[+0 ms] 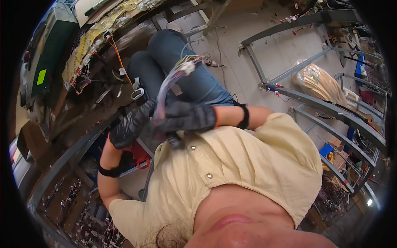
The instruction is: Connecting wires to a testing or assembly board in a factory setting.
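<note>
I have the wire bundle (166, 87) standing up from between the two hands, arching over the blue jeans (198, 84) to a white connector (188, 67) and loose coloured ends. Its lower stretch lies against the fingers of the dark-gloved right hand (188, 118), which I see curled together around it. The left hand (128, 127), gloved alike, sits just beside that lower stretch; motion blurs its fingertips, so I cannot tell whether they pinch the wires or stand apart. The right forearm (227, 115) lies level across the front of the cream shirt (244, 161); the left forearm (108, 159) slants upward, its hand angled inward toward the bundle.
</note>
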Motion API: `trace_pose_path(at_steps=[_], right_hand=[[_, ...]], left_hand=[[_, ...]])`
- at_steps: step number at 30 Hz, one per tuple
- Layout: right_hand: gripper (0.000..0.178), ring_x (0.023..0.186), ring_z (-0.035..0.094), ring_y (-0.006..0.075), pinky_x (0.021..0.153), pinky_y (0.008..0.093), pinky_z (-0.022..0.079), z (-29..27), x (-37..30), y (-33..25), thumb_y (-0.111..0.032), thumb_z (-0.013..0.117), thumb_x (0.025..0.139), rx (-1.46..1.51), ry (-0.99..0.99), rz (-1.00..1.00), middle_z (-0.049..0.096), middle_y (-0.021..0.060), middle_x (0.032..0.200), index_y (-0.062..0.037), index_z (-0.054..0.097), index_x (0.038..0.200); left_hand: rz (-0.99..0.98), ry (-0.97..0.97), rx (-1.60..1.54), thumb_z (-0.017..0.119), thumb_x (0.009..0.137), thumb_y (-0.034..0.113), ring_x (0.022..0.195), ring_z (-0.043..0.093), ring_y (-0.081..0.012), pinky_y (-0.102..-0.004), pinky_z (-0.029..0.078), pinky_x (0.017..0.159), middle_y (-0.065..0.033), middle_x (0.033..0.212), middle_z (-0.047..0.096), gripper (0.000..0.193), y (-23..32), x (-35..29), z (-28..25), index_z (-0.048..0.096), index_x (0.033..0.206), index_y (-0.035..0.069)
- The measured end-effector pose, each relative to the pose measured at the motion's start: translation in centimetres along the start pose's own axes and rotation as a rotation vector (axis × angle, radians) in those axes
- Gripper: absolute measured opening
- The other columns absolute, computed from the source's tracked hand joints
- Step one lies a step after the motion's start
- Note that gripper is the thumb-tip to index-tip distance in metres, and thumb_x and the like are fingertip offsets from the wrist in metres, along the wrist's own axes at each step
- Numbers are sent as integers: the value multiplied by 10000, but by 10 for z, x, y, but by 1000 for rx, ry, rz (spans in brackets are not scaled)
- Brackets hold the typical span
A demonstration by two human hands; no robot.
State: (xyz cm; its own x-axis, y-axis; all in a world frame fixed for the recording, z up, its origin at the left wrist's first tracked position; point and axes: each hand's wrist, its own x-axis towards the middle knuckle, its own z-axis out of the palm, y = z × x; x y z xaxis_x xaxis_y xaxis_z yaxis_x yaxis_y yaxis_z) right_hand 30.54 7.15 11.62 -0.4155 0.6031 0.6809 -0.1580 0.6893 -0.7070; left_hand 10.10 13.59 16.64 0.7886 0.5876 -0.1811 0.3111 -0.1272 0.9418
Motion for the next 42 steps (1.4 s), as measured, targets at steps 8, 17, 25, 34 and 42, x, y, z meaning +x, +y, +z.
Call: trace_pose_path(at_steps=[8, 17, 25, 34, 42], right_hand=[[248, 652, 630, 306, 631, 416, 483, -36, -2, 32, -263, 584, 826, -502, -41, 600, 640, 162, 778, -40, 612, 932], [478, 987, 586, 248, 861, 340, 443, -126, -135, 148, -443, 551, 879, -144, 65, 1360, 621, 153, 1076, -61, 603, 1162], [396, 960, 586, 154, 878, 292, 439, -130, -107, 183, -336, 454, 945, 66, -238, 1438, 648, 114, 1090, -71, 581, 1210], [341, 938, 619, 260, 858, 332, 455, -154, -102, 173, -282, 601, 861, -289, -543, 1282, 641, 134, 1059, -52, 605, 1112], [377, 1013, 574, 153, 916, 296, 459, -144, 33, 140, -39, 650, 834, 338, 625, 818, 582, 65, 1144, -41, 529, 1191]], left_hand=[[-745, -217, -341, 651, 836, 123, 677, 493, -47, -181, 426, 605, -16, 899, 581, 440, 7, 36, -31, 501, 1237, 23], [-68, 237, 117, 628, 817, 2, 983, 596, -159, -297, 477, 862, -92, 1120, 621, 438, -51, 31, -15, 520, 1241, 27], [-107, 573, -48, 505, 924, 74, 877, 595, -154, -272, 467, 804, -82, 1006, 633, 290, -82, 35, -12, 537, 1202, -2], [101, 838, 419, 473, 957, 137, 805, 603, -158, -292, 484, 771, -86, 895, 630, 181, -136, 77, -15, 569, 1022, -2], [-30, 681, -897, 473, 971, 301, 810, 606, -168, -297, 497, 768, -73, 919, 634, 331, -81, 156, -25, 587, 1043, -1]])
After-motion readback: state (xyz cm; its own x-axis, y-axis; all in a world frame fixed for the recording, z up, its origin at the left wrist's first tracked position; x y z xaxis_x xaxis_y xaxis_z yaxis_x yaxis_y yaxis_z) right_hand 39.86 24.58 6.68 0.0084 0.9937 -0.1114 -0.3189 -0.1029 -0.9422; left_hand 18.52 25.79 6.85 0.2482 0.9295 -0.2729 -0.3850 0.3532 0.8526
